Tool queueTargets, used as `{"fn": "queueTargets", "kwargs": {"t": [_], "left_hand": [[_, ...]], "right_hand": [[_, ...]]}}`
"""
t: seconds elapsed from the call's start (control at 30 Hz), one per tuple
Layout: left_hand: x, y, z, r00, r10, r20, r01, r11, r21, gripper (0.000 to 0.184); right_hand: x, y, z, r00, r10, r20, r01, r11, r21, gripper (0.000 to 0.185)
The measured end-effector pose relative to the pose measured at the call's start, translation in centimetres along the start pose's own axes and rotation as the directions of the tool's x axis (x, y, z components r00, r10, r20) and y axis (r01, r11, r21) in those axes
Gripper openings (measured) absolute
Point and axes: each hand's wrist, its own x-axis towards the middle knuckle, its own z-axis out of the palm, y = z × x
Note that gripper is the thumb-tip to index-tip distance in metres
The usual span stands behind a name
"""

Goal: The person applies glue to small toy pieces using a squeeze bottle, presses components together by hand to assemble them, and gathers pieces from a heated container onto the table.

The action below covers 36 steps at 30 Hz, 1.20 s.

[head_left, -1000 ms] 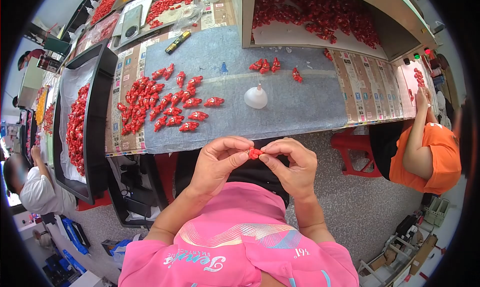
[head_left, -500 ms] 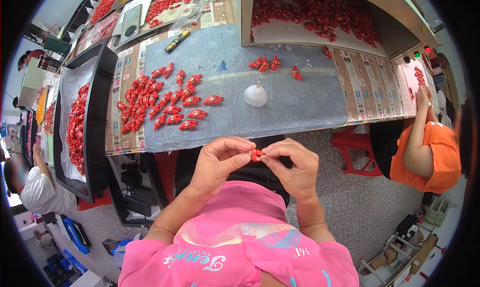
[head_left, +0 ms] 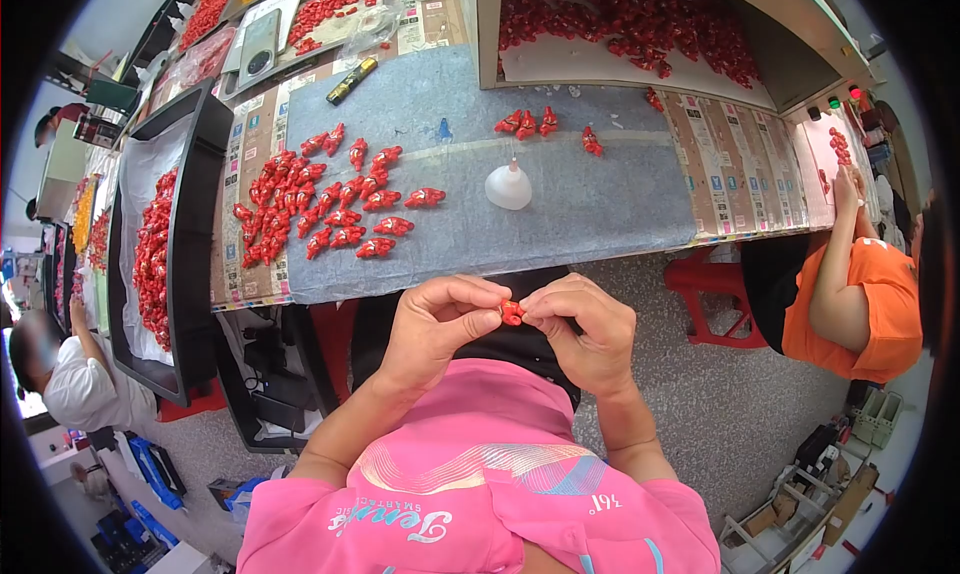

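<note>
Between my hands, just off the table's front edge, is a small red plastic figure (head_left: 511, 313). My left hand (head_left: 440, 326) pinches one side of it with thumb and forefinger. On its other side, the fingertips of my right hand (head_left: 588, 326) are closed on it; they cover part of its shape. A pile of similar red figures (head_left: 285, 199) lies on the left of the blue-grey mat (head_left: 590, 209). Several more red figures (head_left: 527, 124) lie near the mat's back edge. A small white squeeze bottle (head_left: 509, 187) with a thin tip stands at mid-mat.
A black tray (head_left: 195, 224) of red pieces stands at the left. Behind the mat is a box (head_left: 490, 34) with a heap of red parts. A yellow-black tube (head_left: 352, 80) lies on the mat. People sit at right, in an orange shirt (head_left: 870, 314), and at left.
The red figure has turned slightly between my fingertips, so a rounded opening now faces me. My hands have stayed in nearly the same place.
</note>
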Motion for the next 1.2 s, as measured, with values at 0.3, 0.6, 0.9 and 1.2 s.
{"fn": "queueTargets", "kwargs": {"t": [0.3, 0.6, 0.9, 1.2], "left_hand": [[-0.11, 0.05, 0.1, 1.0, 0.0, 0.002, 0.0, 1.0, -0.016, 0.019], [-0.16, 0.16, 0.39, 1.0, -0.026, 0.002, 0.026, 0.996, -0.088, 0.02], [-0.26, 0.18, 0.32, 0.999, -0.016, 0.041, 0.019, 0.997, -0.069, 0.021], [-0.33, 0.16, 0.1, 0.999, -0.023, 0.03, 0.027, 0.991, -0.13, 0.021]], "right_hand": [[-0.06, -0.09, -0.01, 0.999, -0.038, 0.011, 0.038, 0.999, -0.004, 0.023], [-0.24, -0.26, 0.03, 1.0, -0.013, -0.01, 0.014, 1.0, 0.013, 0.019], [-0.22, -0.42, -0.07, 0.999, -0.04, -0.005, 0.04, 0.999, -0.009, 0.02], [-0.19, 0.0, -0.34, 1.0, 0.021, 0.014, -0.021, 0.999, 0.028, 0.02]]}}
